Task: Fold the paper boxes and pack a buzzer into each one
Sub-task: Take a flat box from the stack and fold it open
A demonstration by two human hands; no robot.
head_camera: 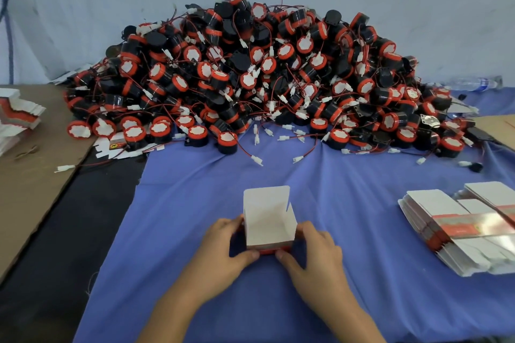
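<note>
Down front, the left hand (223,253) and right hand (312,253) meet on the paper box (264,220), fingers (235,223) curled round its side walls, both thumbs pressed close together on the red near edge, pinching it from both sides. The box stands upright on the blue cloth (348,217) over the tabletop, in the middle, long axis vertical, mouth pointing up, white lid flap raised at the far edge. Off to the right, a stack of flat boxes (446,231) lies apart from it. On the left, a cardboard sheet (33,175) carries another stack of flats (16,114). Further back, a big pile of buzzers (250,72), black and red, wires trailing out, and a water bottle (473,83) far right
</note>
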